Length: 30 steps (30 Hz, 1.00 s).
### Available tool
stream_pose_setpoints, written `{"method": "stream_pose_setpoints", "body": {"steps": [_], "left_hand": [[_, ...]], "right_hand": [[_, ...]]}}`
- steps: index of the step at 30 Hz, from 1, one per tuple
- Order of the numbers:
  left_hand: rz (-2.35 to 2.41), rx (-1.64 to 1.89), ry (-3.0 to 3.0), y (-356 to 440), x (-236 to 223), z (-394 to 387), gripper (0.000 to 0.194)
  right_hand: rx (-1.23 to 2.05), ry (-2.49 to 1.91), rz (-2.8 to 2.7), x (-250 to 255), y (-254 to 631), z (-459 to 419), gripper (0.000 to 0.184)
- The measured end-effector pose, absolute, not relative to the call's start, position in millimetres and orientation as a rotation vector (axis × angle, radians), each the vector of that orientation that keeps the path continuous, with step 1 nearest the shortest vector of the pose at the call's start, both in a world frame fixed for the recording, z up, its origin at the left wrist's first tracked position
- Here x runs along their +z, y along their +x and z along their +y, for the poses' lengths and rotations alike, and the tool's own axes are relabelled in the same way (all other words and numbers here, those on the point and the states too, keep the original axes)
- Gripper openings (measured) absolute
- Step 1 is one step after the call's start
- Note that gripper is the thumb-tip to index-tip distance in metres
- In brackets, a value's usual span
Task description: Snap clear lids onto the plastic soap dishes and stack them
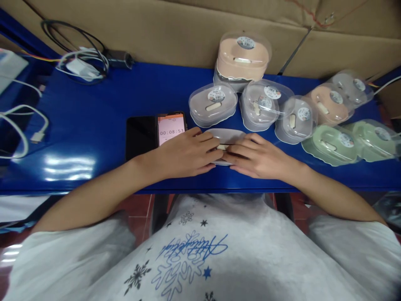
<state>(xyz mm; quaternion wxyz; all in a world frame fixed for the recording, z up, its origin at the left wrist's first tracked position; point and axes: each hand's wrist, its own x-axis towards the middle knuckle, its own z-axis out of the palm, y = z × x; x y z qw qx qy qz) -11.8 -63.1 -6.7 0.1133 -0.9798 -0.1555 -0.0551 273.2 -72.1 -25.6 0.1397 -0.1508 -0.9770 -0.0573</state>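
Observation:
At the table's front edge lies a grey oval lid [228,134] with a cream strip [222,147] across its middle. My left hand [196,152] grips it from the left, fingers bent over its top around the strip. From the right, my right hand [257,155] holds the same lid, its fingertips close to the strip's other end. Both hands cover much of the lid, and I cannot tell whether anything lies under it. Just behind it stands a grey oval box [213,104] with a clear cover and a cream piece on top.
Left of my hands, a phone [171,127] showing a timer lies beside a black flat object [140,138]. More covered boxes, including a stacked peach one [244,58] and a green one [332,144], stand behind and right. Cables [84,65] lie at the back left.

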Motion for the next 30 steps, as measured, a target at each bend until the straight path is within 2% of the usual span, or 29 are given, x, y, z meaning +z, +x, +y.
{"method": "stream_pose_setpoints", "body": {"steps": [5, 8, 11, 14, 16, 19, 24, 27, 30], "left_hand": [[-0.491, -0.168, -2.866, -13, -10, -62, 0.025], [-0.497, -0.206, -2.878, -14, -11, -62, 0.024], [-0.496, -0.236, -2.890, -15, -12, -62, 0.024], [-0.505, -0.233, -2.892, -15, -12, -61, 0.023], [-0.520, -0.224, -2.889, -15, -11, -59, 0.021], [-0.555, -0.236, -2.893, -15, -10, -57, 0.022], [-0.672, -0.469, -2.895, -17, -9, -54, 0.044], [-0.731, -0.603, -2.909, -20, -9, -54, 0.059], [-0.730, -0.599, -2.949, -21, -10, -53, 0.065]], "right_hand": [[-0.107, -0.456, -2.689, -17, 287, -61, 0.039], [-0.200, -0.740, -2.479, 0, 309, -51, 0.045], [-0.316, -1.131, -2.365, 10, 331, -37, 0.061], [-0.287, -1.324, -2.419, 4, 347, -23, 0.079], [-0.196, -1.321, -2.456, -4, 353, -14, 0.077], [-0.110, -1.205, -2.416, -11, 353, -8, 0.064], [-0.091, -0.948, -2.313, -5, 335, -21, 0.052], [-0.035, -0.845, -2.368, -4, 318, -36, 0.053], [0.011, -0.709, -2.448, -13, 302, -47, 0.059]]}}
